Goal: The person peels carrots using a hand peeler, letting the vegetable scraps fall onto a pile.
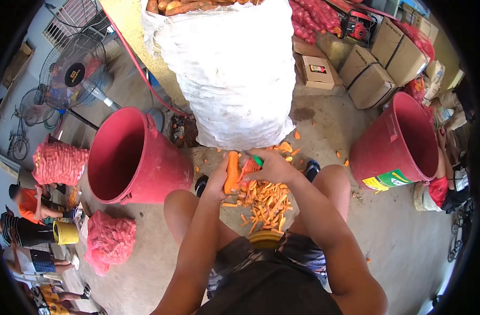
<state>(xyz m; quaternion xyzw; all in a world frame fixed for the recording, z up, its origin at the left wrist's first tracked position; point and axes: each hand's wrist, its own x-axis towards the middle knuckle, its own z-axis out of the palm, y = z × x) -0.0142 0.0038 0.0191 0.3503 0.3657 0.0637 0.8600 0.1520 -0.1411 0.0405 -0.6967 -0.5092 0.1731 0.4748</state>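
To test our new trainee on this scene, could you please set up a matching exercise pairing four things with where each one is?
Things:
1. carrot
2. peeler
3. white sack
4. peelings

Places:
a. lying loose in a heap on the floor
b. in the left hand
c. in the right hand
d. standing upright beyond both hands

Pairs: 1-b, 2-c, 3-d, 4-a.

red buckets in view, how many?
2. The left red bucket lies tipped beside the white sack; the right red bucket sits near the cardboard boxes. More may be hidden.
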